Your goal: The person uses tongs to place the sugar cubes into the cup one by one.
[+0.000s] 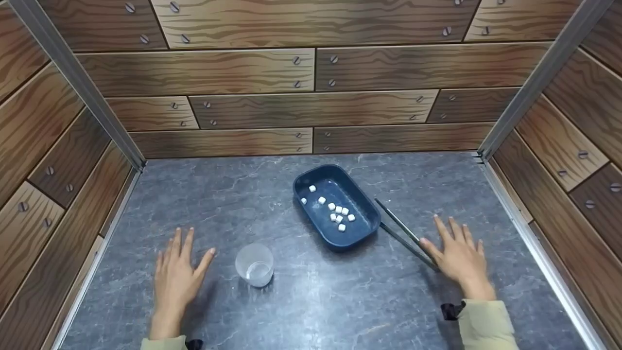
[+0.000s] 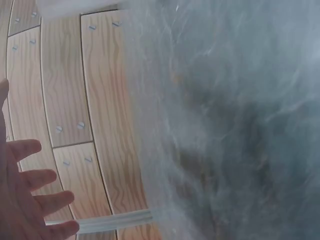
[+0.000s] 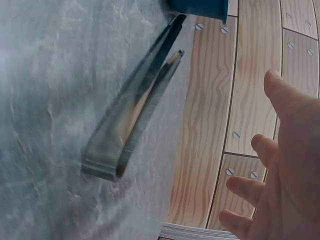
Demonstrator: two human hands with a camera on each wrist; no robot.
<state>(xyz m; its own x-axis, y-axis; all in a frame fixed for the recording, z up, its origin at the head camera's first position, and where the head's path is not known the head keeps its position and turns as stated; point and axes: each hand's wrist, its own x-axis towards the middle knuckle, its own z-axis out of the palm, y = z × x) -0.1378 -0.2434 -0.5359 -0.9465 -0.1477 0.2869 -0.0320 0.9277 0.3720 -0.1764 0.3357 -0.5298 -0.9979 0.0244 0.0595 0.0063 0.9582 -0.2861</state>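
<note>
My left hand (image 1: pixel 177 274) hovers over the left part of the table with its fingers spread, holding nothing. To its right stands a clear plastic cup (image 1: pixel 255 265), upright. My right hand (image 1: pixel 459 255), fingers also spread, is above the table beside a pair of metal tweezers (image 3: pixel 120 120). In the right wrist view the hand (image 3: pixel 295 165) is apart from the tweezers, whose tips point toward a dark blue tray (image 1: pixel 316 221). Several small white cubes (image 1: pixel 339 210) lie in the tray, mostly toward its near end.
The grey marbled table (image 1: pixel 204 194) is enclosed by wood-patterned panels (image 1: pixel 252 109) at the back and both sides. Metal strips (image 1: pixel 544 262) run along the side edges. The tray sits a little right of the middle.
</note>
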